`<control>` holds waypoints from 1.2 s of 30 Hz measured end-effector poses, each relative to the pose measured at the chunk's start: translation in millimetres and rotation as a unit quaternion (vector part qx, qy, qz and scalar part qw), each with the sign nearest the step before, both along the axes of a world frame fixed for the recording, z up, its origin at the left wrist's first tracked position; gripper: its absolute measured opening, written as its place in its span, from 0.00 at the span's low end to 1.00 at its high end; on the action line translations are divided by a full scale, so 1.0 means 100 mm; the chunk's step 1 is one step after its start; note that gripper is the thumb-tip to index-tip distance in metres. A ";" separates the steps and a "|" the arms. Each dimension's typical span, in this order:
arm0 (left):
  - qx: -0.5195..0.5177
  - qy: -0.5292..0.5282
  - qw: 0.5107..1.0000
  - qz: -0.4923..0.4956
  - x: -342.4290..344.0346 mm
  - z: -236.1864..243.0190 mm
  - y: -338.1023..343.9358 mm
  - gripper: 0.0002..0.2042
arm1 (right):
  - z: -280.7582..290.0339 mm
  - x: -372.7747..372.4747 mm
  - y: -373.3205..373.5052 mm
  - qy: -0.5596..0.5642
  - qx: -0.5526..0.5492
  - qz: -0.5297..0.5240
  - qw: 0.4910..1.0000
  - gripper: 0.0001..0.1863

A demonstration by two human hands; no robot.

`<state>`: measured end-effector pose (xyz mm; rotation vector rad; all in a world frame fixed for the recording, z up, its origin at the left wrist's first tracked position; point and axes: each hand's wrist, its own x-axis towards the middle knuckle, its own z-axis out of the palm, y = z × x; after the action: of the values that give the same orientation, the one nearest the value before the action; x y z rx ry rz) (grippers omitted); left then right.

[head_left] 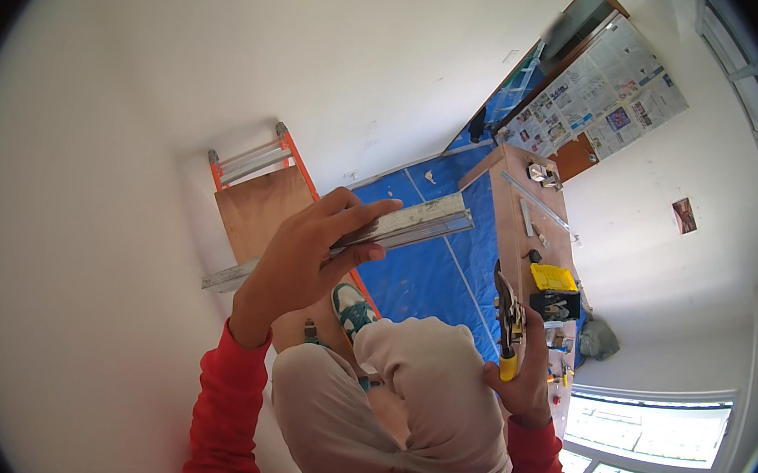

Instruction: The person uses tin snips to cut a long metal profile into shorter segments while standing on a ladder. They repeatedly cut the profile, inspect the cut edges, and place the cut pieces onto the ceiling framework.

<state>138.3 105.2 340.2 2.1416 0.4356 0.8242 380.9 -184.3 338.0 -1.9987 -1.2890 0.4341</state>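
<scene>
My left hand (298, 245) is closed around a long, whitish-grey metal channel (424, 223) with marked, worn faces. One end of it points to the right over the blue sheet, and the other end shows left of my wrist. In my right hand (527, 377), fingers wrapped round the yellow grips, is a pair of tin snips (508, 311) with dark jaws pointing up. A gap separates the snips from the channel. My fingers partly hide both things.
Below my left arm is an orange-railed ladder (293, 157) with a wooden board (263, 212) laid on it. Blue sheeting (411, 281) covers the floor. A long wooden bench (511, 215) at the right carries a yellow-and-black toolbox (554, 279) and loose tools. A white wall (108, 210) stands close at the left.
</scene>
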 end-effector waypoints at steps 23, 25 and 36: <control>-0.077 -0.012 0.996 0.042 -0.63 -0.03 0.25 0.37 | 0.12 -0.92 0.70 0.315 -0.076 0.144 0.935 0.39; -0.084 0.001 0.995 0.059 -0.65 -0.02 0.19 0.39 | 0.12 -0.96 0.67 0.300 -0.096 0.146 0.938 0.39; -0.173 0.032 0.982 -0.063 -0.63 0.21 0.13 0.36 | 0.27 -0.89 0.63 0.207 -0.111 0.131 0.963 0.45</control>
<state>75.4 118.5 361.1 1.8532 0.4368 0.5641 291.5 -121.3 365.0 -1.7822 -1.2761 1.1040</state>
